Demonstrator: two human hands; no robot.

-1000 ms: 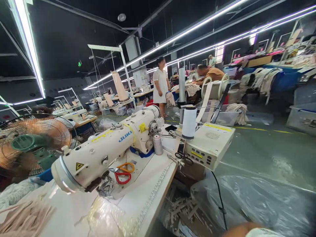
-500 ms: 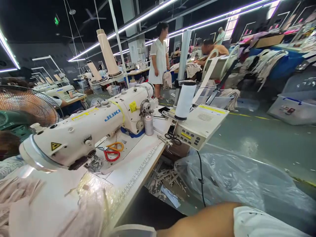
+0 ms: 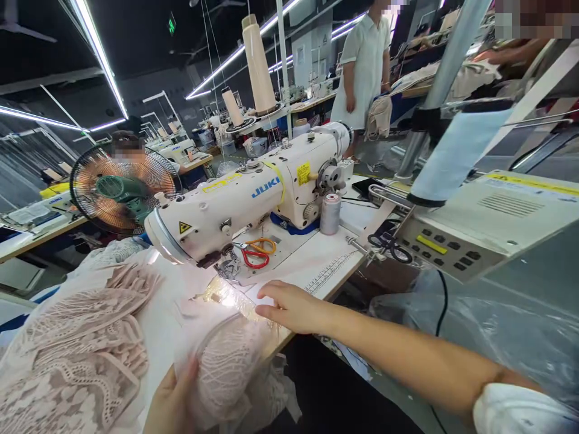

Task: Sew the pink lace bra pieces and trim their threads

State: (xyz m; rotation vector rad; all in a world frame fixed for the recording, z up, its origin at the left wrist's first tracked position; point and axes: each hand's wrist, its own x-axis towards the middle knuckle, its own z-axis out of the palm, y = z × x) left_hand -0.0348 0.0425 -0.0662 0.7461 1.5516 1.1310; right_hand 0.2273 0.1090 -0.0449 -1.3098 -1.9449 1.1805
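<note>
A white JUKI sewing machine [image 3: 253, 193] stands on the white table. My left hand [image 3: 174, 395], at the bottom, grips the left edge of a pale pink lace garment [image 3: 230, 361] with a rounded cup. To the right of the cup, my right hand [image 3: 292, 306] hovers near the table edge, its thumb and fingers apart and nothing seen between them. A shiny clear-yellow film [image 3: 226, 296] lies between the garment and the needle area. Scissors with orange and red handles [image 3: 257, 252] rest on the machine bed.
Lace pieces [image 3: 76, 343] are heaped on the left. Behind them stands a fan [image 3: 120, 187]. A thread spool [image 3: 330, 214] sits by the handwheel. At the right are a control box [image 3: 493, 223] and a blue-white roll [image 3: 459, 157]. A person in white [image 3: 364, 66] stands behind.
The view has turned left and moved closer. Both hands have come into view, the left holding the garment and the right reaching over the table's front edge.
</note>
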